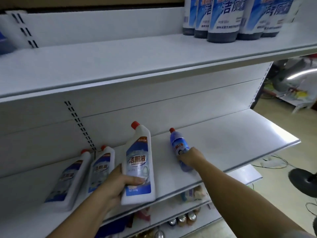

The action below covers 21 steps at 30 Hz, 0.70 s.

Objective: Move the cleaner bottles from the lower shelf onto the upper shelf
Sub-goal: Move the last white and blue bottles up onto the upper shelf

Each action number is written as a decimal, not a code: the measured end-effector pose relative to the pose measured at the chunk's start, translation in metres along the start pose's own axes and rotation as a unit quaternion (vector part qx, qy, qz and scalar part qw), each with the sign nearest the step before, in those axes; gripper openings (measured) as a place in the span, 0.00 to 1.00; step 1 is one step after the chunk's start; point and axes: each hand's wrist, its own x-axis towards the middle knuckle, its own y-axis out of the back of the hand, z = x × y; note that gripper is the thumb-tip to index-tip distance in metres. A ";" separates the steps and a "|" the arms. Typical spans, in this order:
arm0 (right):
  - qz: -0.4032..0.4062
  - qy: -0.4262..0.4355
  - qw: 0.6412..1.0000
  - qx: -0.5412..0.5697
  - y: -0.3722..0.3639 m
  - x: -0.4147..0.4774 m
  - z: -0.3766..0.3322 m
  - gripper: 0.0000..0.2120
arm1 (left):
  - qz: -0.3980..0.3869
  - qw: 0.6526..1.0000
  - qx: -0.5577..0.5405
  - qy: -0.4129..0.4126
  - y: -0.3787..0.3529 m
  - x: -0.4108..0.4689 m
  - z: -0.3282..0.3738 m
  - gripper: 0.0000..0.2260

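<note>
We hold a white toilet cleaner bottle in our left hand, fingers wrapped round its lower body, thumb lying across the blue label; its long axis runs nearly upright with a slight lean, the angled red cap pointing up and a little left, its base just over the front lip of the lower shelf. The label carries large Chinese characters reading 洁厕液, a smaller line beneath that is too blurred to read, and a net-weight line at the bottom that we cannot read for certain. Our right hand is closed round the middle of a small blue bottle with a red cap, which leans back with its cap pointing up and left, its base at the shelf surface; its label writing is too small to read. To the left, two more white bottles of the same kind stand side by side on the lower shelf, caps pointing up and to the right, toward the back panel. The two hands are well apart, each clamped on its own bottle. On the upper shelf, at the right, stands a cluster of dark bottles upright, touching one another, with blue-and-white labels showing 洁厕 in large characters.
</note>
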 end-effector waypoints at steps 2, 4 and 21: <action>-0.057 -0.015 0.991 0.116 0.001 -0.004 0.000 0.15 | 0.012 1.000 -0.021 -0.019 0.003 -0.015 -0.004 0.30; -0.109 -0.007 0.963 0.248 -0.004 -0.016 0.005 0.20 | 0.028 0.998 -0.048 -0.030 0.011 -0.027 -0.009 0.29; -0.370 0.257 0.794 0.408 -0.185 -0.303 -0.074 0.40 | 0.177 0.968 -0.111 -0.140 0.173 -0.290 -0.098 0.42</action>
